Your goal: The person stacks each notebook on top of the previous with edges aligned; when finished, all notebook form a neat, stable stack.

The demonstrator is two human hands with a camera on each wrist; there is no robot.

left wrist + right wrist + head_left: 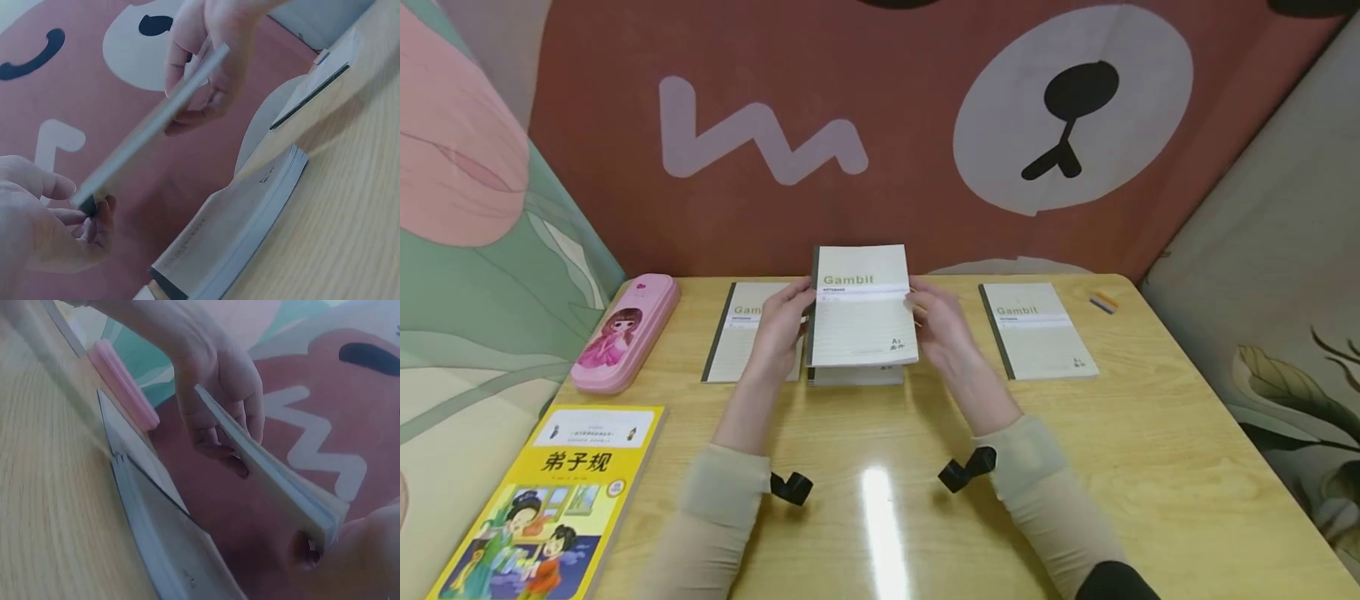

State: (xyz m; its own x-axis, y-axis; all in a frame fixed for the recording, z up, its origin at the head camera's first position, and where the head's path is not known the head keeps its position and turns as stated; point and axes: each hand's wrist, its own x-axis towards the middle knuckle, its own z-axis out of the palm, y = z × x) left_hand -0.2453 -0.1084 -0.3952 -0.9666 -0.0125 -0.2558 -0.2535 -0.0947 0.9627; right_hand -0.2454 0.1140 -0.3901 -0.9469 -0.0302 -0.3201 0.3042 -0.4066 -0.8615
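Both hands hold up a pale Gambit notebook with a dark spine, raised above the table. My left hand pinches its spine edge between thumb and fingers, and my right hand grips the opposite edge. Under it lies a small stack of similar notebooks, mostly hidden in the head view. In the right wrist view, the held notebook is tilted and apart from the stack. Another notebook lies left of the stack, partly behind my left hand. One more notebook lies to the right.
A pink pencil case with a doll picture sits at the table's left. Nearer me lies a yellow picture book. Beyond the right notebook is a small purple and orange piece. A printed cloth wall rises behind the wooden table.
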